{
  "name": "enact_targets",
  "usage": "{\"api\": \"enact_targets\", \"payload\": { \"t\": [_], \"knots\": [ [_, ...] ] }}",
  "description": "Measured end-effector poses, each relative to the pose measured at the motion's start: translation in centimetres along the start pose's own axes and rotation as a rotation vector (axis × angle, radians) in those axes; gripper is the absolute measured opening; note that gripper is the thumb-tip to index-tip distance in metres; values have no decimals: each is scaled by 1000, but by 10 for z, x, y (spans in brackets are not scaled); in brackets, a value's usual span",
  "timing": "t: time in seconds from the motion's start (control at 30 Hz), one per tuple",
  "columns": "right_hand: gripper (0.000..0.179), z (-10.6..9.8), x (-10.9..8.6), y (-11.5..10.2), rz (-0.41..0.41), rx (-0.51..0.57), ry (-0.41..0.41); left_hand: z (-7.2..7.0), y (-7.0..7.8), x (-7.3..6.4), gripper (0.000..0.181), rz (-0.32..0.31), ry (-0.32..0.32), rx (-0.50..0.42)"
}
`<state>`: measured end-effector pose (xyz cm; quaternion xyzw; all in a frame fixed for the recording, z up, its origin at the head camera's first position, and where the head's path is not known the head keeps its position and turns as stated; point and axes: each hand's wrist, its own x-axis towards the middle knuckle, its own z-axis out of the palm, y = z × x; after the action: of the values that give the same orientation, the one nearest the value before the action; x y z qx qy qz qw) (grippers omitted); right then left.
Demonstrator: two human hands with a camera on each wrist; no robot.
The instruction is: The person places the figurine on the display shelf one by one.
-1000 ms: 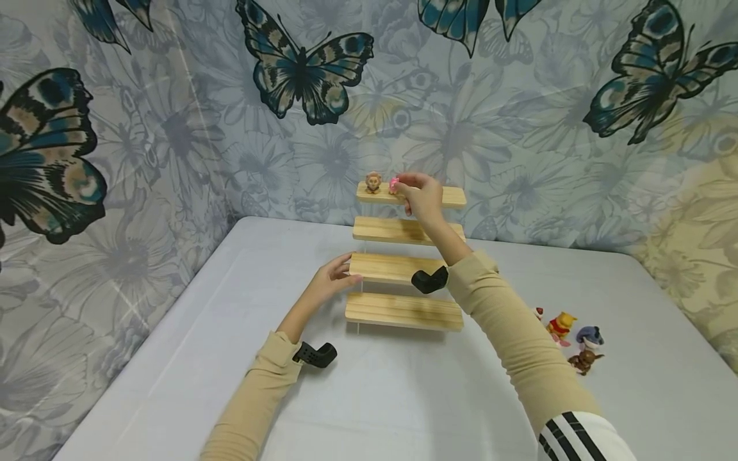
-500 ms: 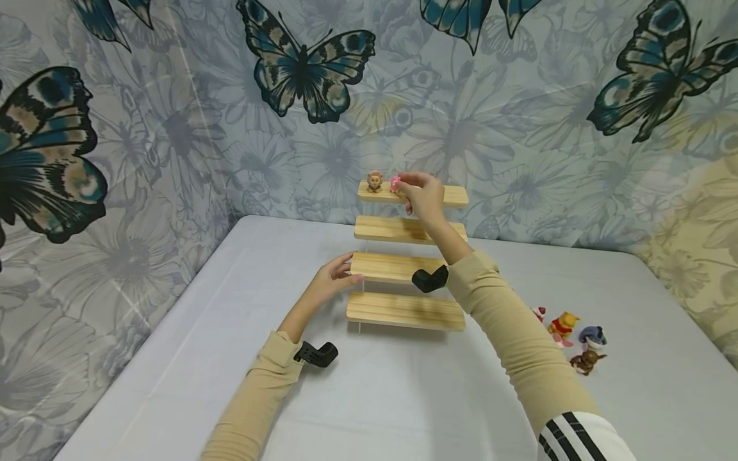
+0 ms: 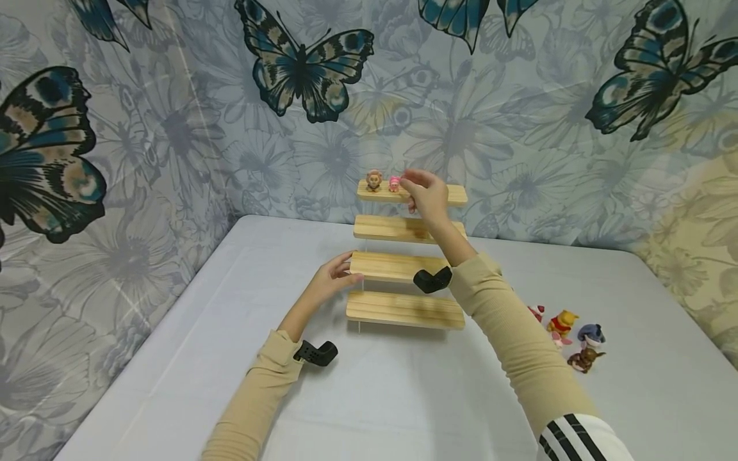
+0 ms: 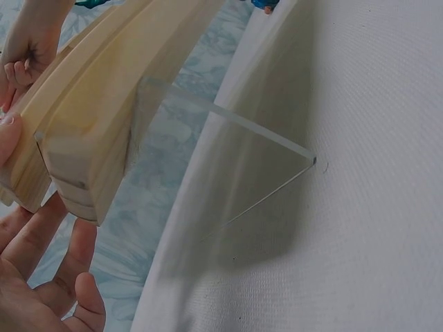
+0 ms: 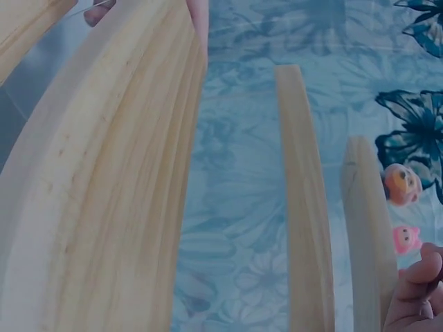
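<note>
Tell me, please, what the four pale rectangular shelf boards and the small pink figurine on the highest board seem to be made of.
The four pale rectangular shelf boards look like smooth, fairly matt wood: streaked grain runs along their length. The small pink figurine is probably smooth plastic, given its bright colour and rounded form, though resin is possible.

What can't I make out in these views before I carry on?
Head: whether the right hand's fingers touch the pink figure on the top shelf; the detail is too small.
Head: part of the red figure, hidden by the right sleeve.
Left wrist: most of the left hand's thumb, cut off by the left edge.
Left wrist: what the blue patch is, cut off by the top edge.
</note>
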<state>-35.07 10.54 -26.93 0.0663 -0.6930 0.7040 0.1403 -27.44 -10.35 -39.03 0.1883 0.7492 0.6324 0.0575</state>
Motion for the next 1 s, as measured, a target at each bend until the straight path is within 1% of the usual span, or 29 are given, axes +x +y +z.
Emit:
{"api": "enact_targets", "payload": {
  "t": [0.07, 0.17, 0.27, 0.4, 0.53, 0.63, 0.77, 0.9, 0.93, 1.0],
  "knots": [
    [32, -4, -2, 0, -5, 22, -3, 0, 0, 0, 64, 4, -12, -20],
    [33, -11, -5, -3, -25, 66, -11, 2, 10, -5, 63, -1, -41, -45],
    [34, -19, -9, -8, -60, 89, -22, 2, 12, -5, 64, -15, -52, -58],
    [33, -26, -14, -16, -110, 112, -48, 1, 12, -5, 64, -22, -48, -60],
    [28, -35, -22, -22, -172, 114, -82, 2, 24, -10, 63, -39, -44, -74],
    [21, -45, -31, -27, -218, 118, -109, 2, 27, -11, 63, -50, -37, -79],
    [18, -59, -42, -31, -264, 141, -140, 3, 28, -11, 61, -47, -37, -83],
    [20, -72, -52, -32, -300, 123, -142, 2, 27, -11, 61, -45, -30, -89],
    [22, -75, -55, -33, -306, 107, -142, 2, 27, -11, 61, -43, -29, -90],
    [23, -80, -60, -33, -328, 28, -133, 1, 26, -10, 60, -42, -24, -93]
  ]
}}
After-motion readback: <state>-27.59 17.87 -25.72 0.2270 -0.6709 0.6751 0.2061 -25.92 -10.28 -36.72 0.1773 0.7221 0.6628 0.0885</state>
